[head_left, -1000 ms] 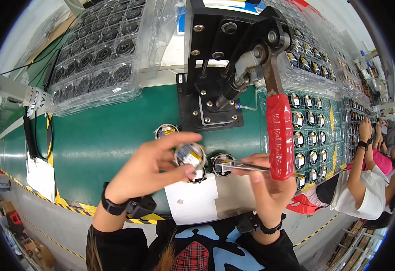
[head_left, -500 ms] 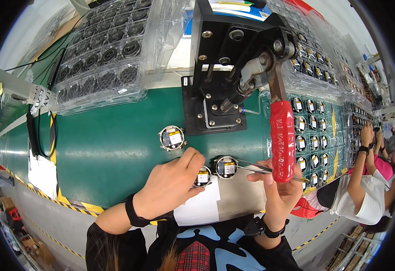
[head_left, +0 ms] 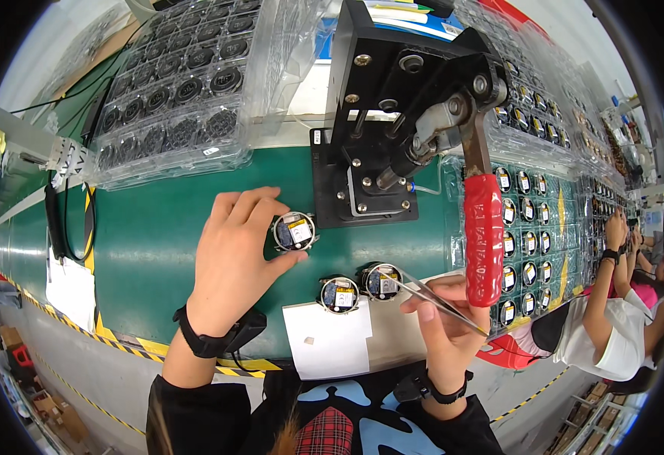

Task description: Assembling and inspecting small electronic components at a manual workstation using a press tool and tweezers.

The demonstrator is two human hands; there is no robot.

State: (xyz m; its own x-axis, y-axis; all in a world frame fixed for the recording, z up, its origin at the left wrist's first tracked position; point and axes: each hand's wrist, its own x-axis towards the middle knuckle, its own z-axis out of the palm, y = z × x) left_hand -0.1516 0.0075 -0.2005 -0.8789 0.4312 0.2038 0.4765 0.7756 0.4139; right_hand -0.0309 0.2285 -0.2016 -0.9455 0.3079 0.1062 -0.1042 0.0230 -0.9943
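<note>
My left hand (head_left: 237, 246) is open, thumb and fingers apart around the left side of a round watch-like module (head_left: 295, 231) lying on the green mat. I cannot tell whether the fingers touch it. My right hand (head_left: 447, 315) grips metal tweezers (head_left: 447, 304), which slant up and left. Their tips reach a second round module (head_left: 383, 281), with a silver rim, a dark board and a yellow-and-white label. Right beside that one, to its left, sits a third module (head_left: 339, 294), at the upper edge of a white paper sheet (head_left: 328, 341).
A black toggle-clamp press (head_left: 381, 136) with a red handle (head_left: 483, 239) stands ahead, its handle hanging near my right hand. Stacked clear trays (head_left: 169, 163) of black round parts are at far left. Trays of similar modules (head_left: 529, 243) lie right, where a co-worker's hand (head_left: 615, 229) reaches in.
My left hand has left the module on the paper and moved up and left to the farther module, its fingers spreading. The tweezers now slant more steeply; my right hand has shifted slightly lower.
</note>
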